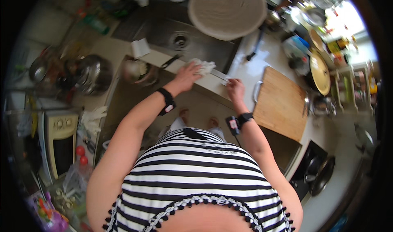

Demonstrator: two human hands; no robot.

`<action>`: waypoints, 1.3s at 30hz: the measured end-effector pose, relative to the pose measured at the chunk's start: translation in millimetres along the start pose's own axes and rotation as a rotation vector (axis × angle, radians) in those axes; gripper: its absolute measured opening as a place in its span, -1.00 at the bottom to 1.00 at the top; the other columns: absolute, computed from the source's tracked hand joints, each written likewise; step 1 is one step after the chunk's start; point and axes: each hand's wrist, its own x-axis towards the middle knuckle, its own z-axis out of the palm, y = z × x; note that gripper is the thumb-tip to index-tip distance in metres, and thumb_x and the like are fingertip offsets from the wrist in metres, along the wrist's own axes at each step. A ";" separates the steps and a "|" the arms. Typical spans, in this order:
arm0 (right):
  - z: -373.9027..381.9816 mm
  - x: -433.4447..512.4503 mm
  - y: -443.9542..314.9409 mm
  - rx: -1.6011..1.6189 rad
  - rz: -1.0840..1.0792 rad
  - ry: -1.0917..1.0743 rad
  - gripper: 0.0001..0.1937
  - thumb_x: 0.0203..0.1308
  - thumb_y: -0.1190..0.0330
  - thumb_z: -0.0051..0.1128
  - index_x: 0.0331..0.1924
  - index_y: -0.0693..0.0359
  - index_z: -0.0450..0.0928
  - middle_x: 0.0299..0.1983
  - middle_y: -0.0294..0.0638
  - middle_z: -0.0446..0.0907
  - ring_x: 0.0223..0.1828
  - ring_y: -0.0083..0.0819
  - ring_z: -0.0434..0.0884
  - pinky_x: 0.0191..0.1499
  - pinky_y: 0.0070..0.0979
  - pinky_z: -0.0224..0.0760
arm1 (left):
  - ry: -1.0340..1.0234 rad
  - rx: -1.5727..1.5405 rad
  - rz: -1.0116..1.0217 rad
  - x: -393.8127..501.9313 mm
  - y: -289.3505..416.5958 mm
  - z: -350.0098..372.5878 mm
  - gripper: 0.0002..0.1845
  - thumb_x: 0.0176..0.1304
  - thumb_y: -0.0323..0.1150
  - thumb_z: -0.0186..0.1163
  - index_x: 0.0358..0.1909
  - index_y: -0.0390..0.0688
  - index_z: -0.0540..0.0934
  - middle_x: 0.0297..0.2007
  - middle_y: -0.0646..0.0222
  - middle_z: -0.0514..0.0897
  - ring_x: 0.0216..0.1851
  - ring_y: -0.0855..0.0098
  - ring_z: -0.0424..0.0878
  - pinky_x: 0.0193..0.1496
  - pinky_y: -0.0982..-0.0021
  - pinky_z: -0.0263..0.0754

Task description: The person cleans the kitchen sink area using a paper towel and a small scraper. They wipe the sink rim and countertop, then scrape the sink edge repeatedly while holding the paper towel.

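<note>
My left hand (185,77) is on a crumpled white cloth or tissue (205,67) at the front rim of the counter. Its fingers rest over the near left part of the cloth. To the right, my right hand (235,90) pinches the end of a flat, pale strip (219,74), whose other end runs towards the cloth. Blur hides what the strip is. Behind both hands lies a stainless steel sink (196,47) with a round drain (179,41). A pot (132,70) stands left of my left hand, with a black handle (170,61) close by.
A large round brown board or lid (227,12) covers the sink's far right part. A wooden cutting board (278,104) lies right of my right hand. A folded white piece (140,47) sits at the sink's left corner. Metal bowls (93,73) stand left; a pan (322,175) lies right.
</note>
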 end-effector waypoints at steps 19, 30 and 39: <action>-30.6 -11.0 10.8 0.871 0.440 -0.180 -0.83 0.01 0.54 0.05 -0.25 0.34 0.51 -0.34 -0.23 0.58 -0.40 -0.53 0.55 -0.33 -0.63 0.43 | 0.108 -0.902 -0.326 -95.6 -35.1 28.3 -0.79 0.05 -0.62 0.01 -0.26 -0.20 0.50 -0.29 0.34 0.53 -0.33 0.40 0.54 -0.28 0.47 0.44; -48.4 -9.9 12.0 1.105 0.489 -0.310 -0.75 0.01 0.61 0.01 -0.15 0.37 0.44 -0.21 -0.16 0.54 -0.19 -0.42 0.55 -0.10 -0.50 0.46 | 0.161 -0.888 -0.144 -58.3 -4.5 10.1 -0.80 0.05 -0.60 0.02 -0.26 -0.20 0.50 -0.28 0.37 0.52 -0.34 0.42 0.53 -0.28 0.50 0.43; -51.8 -15.9 9.5 1.292 0.555 -0.328 -0.66 0.06 0.64 -0.01 -0.01 0.38 0.40 -0.11 -0.11 0.50 -0.11 -0.37 0.53 -0.03 -0.48 0.46 | -0.102 -1.363 -0.269 -12.4 45.3 18.3 -0.74 0.16 -0.52 0.02 -0.09 -0.26 0.42 -0.20 0.33 0.52 -0.24 0.46 0.54 -0.16 0.49 0.47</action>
